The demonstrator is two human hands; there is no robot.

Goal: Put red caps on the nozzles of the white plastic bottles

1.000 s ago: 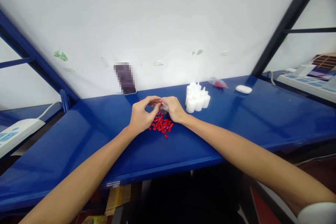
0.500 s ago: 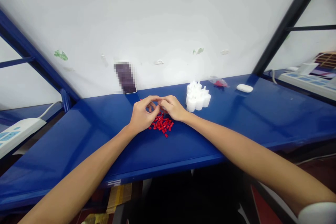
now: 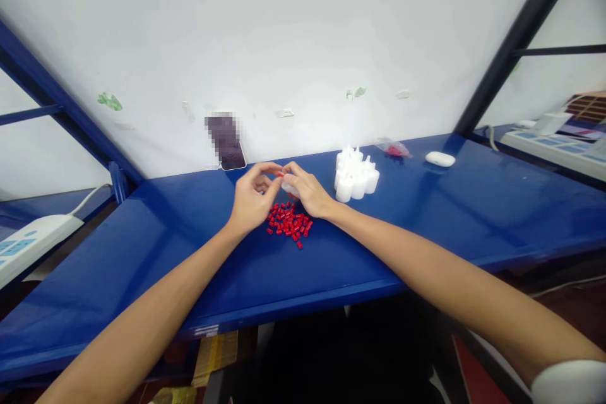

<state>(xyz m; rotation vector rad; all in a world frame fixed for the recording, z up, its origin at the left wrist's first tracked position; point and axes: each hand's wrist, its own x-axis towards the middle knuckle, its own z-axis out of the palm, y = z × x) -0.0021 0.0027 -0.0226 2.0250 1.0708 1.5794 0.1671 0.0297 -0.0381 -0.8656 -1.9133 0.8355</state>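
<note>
My right hand (image 3: 310, 194) is closed around a small white squeeze bottle (image 3: 290, 189), mostly hidden by the fingers. My left hand (image 3: 252, 197) pinches at a red cap (image 3: 280, 174) by the bottle's tip, thumb and forefinger together. The fingertips of both hands meet there, above the blue table. Just below them lies a loose pile of small red caps (image 3: 290, 222). To the right of my right hand stands a tight group of several white bottles (image 3: 355, 178) with pointed tips, upright.
A phone (image 3: 230, 142) leans on the wall at the back. A clear bag with red pieces (image 3: 394, 148) and a white earbud case (image 3: 440, 158) lie at the back right. Power strips (image 3: 35, 243) sit at the sides, beyond the blue frame posts (image 3: 71, 101).
Both hands have risen slightly and shifted a little left, away from the pile. The white bottle and the red cap at its tip now show between the fingers.
</note>
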